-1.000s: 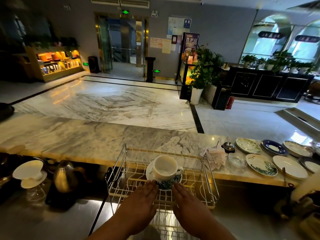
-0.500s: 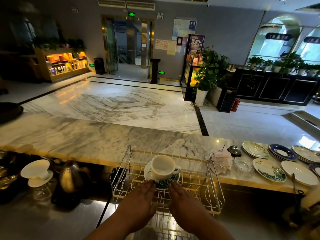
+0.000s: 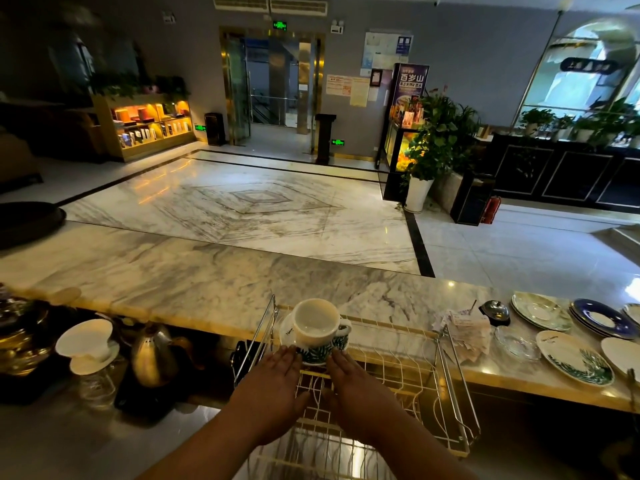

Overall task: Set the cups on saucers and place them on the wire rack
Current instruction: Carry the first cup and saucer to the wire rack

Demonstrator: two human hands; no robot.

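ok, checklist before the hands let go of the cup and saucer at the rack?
1. Cup upright on saucer: ok.
2. Saucer seated flat on wire rack: cannot tell, its underside is hidden behind cup and fingers.
3. Left hand fingers straight, only touching the saucer's near edge: ok.
4. Right hand likewise: ok.
5. Cup handle points right, apart from the rack's side rails: ok.
6. Next leaf-patterned saucer waiting on the marble counter: ok.
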